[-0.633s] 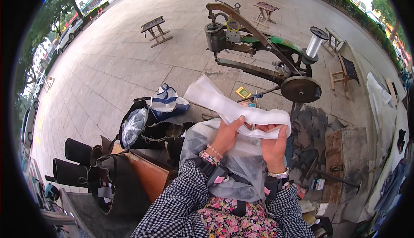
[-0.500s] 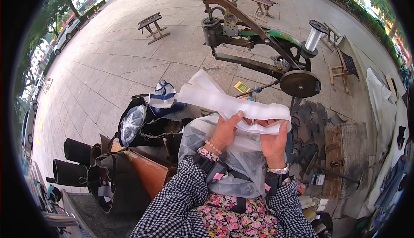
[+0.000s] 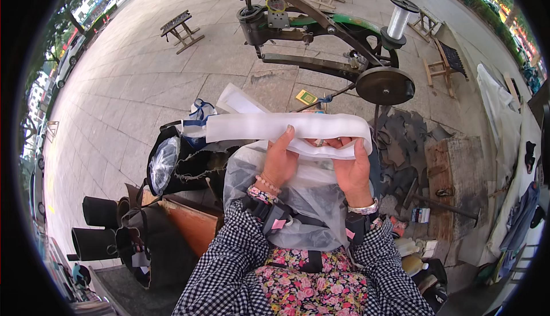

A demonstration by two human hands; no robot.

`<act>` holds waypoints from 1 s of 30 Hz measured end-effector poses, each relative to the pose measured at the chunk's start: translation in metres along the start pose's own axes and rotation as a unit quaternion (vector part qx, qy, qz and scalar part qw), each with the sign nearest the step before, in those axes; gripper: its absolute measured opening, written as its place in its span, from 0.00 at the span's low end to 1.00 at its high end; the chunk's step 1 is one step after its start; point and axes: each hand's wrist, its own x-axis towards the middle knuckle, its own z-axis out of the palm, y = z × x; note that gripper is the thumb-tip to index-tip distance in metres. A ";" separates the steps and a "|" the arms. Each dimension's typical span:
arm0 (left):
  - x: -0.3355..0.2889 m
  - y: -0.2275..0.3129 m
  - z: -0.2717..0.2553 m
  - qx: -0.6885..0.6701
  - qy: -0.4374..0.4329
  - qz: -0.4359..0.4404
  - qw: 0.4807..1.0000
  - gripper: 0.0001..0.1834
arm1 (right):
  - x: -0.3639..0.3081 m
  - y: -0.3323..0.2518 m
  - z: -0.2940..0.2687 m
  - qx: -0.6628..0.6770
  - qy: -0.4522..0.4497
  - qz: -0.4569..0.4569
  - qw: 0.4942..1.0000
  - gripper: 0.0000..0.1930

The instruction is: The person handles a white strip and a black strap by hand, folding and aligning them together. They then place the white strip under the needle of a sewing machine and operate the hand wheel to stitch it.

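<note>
A wide white strip of band material is stretched across in front of me, looped back on itself at its right end. My left hand grips its lower edge, thumb on top of the band. My right hand holds the looped end, thumb in front and fingers inside the fold. The far length of the strip slants away behind the front one. A clear plastic sheet covers my lap below both hands, over a floral apron.
A hand-cranked sewing machine with a thread spool stands ahead. Black bags and dark rolls lie at left. On the right are a wooden block, a hammer and dark scraps. Folding stools stand farther off.
The strip's front length has levelled out, and its left end has dropped. Both hands still hold it. The whole view has shifted slightly, so the surroundings sit farther left and the machine higher.
</note>
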 end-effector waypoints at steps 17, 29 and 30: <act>-0.079 0.159 0.049 0.251 0.095 0.477 0.837 0.23 | -0.041 -0.001 0.052 -0.728 -0.294 -0.134 0.605 0.30; 0.069 0.117 0.012 0.941 -0.115 0.112 0.298 0.09 | -0.038 -0.062 0.095 -0.680 -0.520 -0.023 0.516 0.22; 0.080 0.103 0.008 0.938 -0.136 0.073 0.310 0.10 | -0.028 -0.072 0.100 -0.647 -0.522 0.005 0.555 0.22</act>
